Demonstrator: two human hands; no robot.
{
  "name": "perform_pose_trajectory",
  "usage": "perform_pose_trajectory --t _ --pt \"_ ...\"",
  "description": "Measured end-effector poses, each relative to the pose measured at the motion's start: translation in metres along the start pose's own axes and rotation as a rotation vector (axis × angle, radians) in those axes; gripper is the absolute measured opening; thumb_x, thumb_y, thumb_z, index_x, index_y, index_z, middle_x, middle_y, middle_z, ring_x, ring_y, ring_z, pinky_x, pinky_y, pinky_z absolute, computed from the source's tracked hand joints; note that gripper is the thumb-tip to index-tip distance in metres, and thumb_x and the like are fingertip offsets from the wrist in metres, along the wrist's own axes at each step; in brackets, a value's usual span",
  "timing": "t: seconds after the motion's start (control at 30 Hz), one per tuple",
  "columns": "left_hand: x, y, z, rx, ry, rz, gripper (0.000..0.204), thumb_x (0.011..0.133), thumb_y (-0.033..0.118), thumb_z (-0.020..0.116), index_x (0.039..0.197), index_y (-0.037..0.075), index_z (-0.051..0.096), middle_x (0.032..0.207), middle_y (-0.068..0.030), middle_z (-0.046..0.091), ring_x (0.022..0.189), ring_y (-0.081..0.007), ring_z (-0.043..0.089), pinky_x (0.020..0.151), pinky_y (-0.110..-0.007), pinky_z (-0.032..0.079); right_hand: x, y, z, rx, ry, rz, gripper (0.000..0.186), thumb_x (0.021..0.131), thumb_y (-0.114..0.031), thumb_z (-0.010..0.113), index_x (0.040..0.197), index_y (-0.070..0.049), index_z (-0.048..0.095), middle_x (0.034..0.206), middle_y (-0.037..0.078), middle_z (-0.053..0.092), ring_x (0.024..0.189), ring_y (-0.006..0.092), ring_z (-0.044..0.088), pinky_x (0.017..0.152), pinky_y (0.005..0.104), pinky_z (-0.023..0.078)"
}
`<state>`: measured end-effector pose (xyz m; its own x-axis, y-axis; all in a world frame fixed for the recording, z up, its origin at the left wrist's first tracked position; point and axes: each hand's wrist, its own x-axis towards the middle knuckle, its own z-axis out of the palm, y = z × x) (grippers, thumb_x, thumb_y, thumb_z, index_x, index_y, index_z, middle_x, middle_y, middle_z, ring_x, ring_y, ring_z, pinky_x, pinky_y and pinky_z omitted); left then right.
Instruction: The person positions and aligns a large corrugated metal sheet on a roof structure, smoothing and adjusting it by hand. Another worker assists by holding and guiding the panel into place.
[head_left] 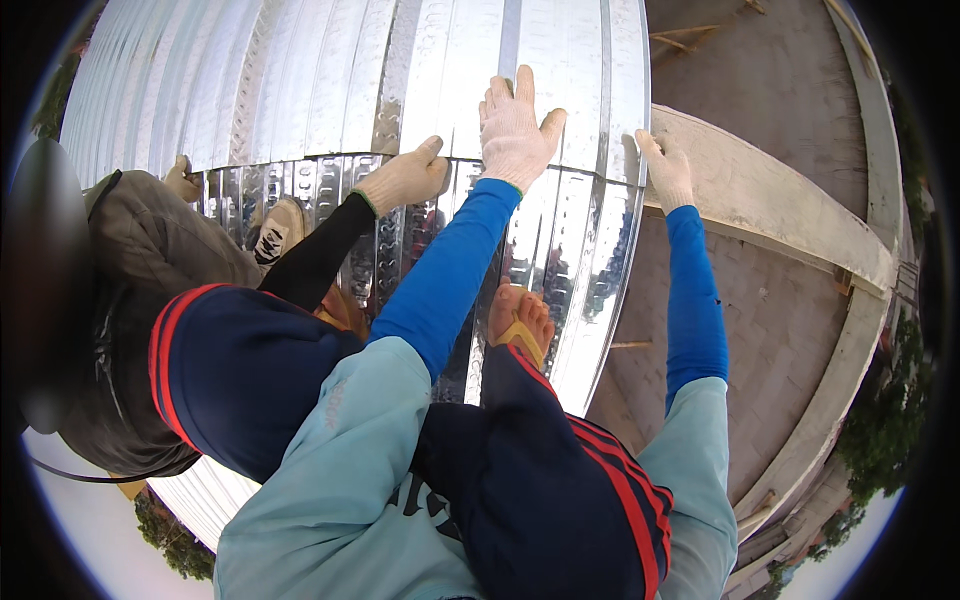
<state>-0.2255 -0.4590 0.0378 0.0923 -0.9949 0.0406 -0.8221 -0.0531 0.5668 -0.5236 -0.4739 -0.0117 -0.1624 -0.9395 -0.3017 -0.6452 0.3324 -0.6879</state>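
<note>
My left hand, in a pale work glove, lies with fingers spread on an upper corrugated silver metal sheet, near where it overlaps a shinier, dimpled sheet. My right hand, gloved too, grips the sheet's right edge. Just left of my left hand, a co-worker's gloved hand holds the overlap seam; another gloved hand is at the seam farther left. My sandalled right foot stands on the lower sheet.
A co-worker's leg and shoe are at the left. Beyond the sheet's right edge is a drop to a grey surface, crossed by a concrete beam, with wooden sticks jutting out. Trees show at the rim.
</note>
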Motion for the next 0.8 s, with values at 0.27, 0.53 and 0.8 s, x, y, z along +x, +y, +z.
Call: perform_pose_trajectory --t 0.27,0.53,0.8 --pt "0.000 0.001 0.006 0.005 -0.020 -0.017 0.088 0.105 0.048 0.075 0.171 0.002 0.041 0.147 -0.0332 0.052 0.134 -0.0503 0.059 0.116 -0.060 0.050 -0.001 -0.001 -0.001 -0.040 0.017 0.048 0.077 0.098 -0.064 0.077 0.132 0.005 0.078 0.126 0.027 0.081 0.121 0.0371 0.078 0.105 0.0454 0.059" --pt "-0.001 0.009 -0.003 0.112 0.050 -0.015 0.082 0.104 0.045 0.077 0.169 0.008 0.043 0.145 -0.0270 0.053 0.127 -0.0466 0.062 0.101 -0.058 0.061 -0.004 -0.001 0.004 -0.064 0.055 0.056 0.080 0.097 -0.067 0.077 0.133 0.004 0.078 0.127 0.027 0.081 0.125 0.0379 0.077 0.107 0.0450 0.058" --pt "-0.003 0.016 -0.016 0.038 -0.024 -0.066 0.081 0.106 0.044 0.075 0.170 0.007 0.044 0.144 -0.0280 0.055 0.130 -0.0478 0.063 0.104 -0.057 0.062 0.001 0.009 -0.001 0.013 0.034 -0.014 0.079 0.103 -0.070 0.070 0.130 0.004 0.078 0.123 0.025 0.080 0.118 0.0316 0.076 0.104 0.0424 0.056"
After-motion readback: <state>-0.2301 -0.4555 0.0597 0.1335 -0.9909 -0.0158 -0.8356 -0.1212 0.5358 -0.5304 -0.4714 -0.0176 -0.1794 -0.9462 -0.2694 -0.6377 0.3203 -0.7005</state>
